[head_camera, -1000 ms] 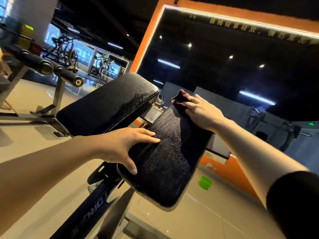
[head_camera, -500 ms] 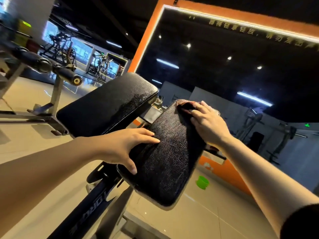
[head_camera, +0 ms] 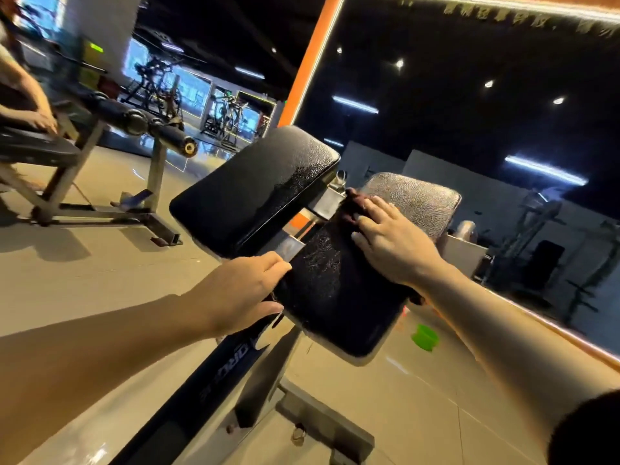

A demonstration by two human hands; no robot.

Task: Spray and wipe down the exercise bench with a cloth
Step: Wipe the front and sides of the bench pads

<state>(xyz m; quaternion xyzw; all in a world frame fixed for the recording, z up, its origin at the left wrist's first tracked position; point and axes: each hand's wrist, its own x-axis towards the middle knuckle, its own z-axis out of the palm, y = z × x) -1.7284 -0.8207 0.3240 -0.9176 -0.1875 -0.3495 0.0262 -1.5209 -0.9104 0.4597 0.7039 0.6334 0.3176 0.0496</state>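
Note:
The exercise bench has two black textured pads: a seat pad [head_camera: 335,297] in front of me and a back pad [head_camera: 255,189] to its upper left. My right hand [head_camera: 392,243] presses a dark cloth [head_camera: 352,204] flat against the far left part of the seat pad, fingers straight. My left hand [head_camera: 241,293] rests on the seat pad's left edge, fingers over the top and thumb below. The pad's surface looks wet and streaked. No spray bottle is in view.
The bench's dark frame [head_camera: 228,360] and steel foot [head_camera: 322,421] run toward me on a tiled floor. A green object [head_camera: 425,337] lies on the floor by the orange-framed mirror wall [head_camera: 469,112]. At left a person sits on another bench [head_camera: 37,146].
My right hand slid the cloth from the pad's far right corner leftward and toward me. The view shifted, showing more of the pad's far end. My left hand kept its place on the edge.

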